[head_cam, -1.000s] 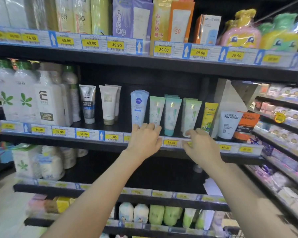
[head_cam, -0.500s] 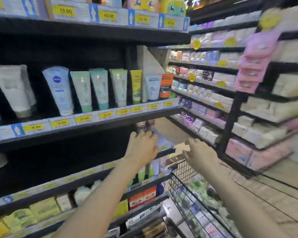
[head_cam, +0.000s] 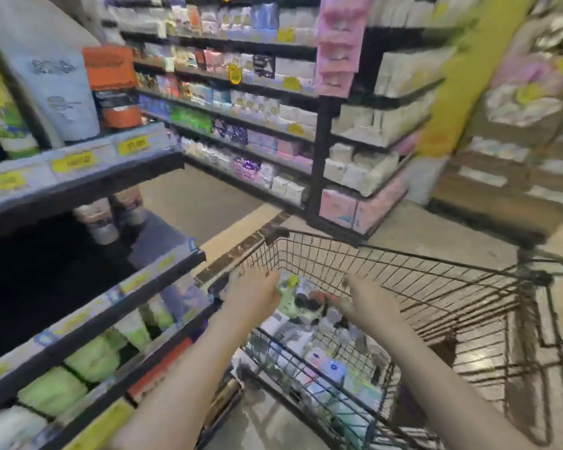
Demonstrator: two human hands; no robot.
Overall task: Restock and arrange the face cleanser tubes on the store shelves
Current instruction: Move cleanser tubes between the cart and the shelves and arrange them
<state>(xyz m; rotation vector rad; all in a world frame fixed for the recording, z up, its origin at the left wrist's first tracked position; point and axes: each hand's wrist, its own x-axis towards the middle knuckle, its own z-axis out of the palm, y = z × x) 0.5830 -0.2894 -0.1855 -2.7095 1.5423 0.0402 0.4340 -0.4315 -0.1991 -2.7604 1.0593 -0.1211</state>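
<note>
Wire cart (head_cam: 436, 280), jumbled tubes (head_cam: 309, 303) inside

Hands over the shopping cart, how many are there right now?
2. The left hand reaches over the near-left end of the wire cart; the right hand reaches over its middle, above the products. Blur hides whether either holds anything.

I am seeing motion blur smearing the whole view. The labels on the tubes (head_cam: 62, 92) at upper left are reading as smudges, and the left edge is cutting off the yellow one. The left hand (head_cam: 252, 295) and right hand (head_cam: 369, 306) are blurring over the cart (head_cam: 436, 287); I am not making out their fingers or the jumbled items inside.
</note>
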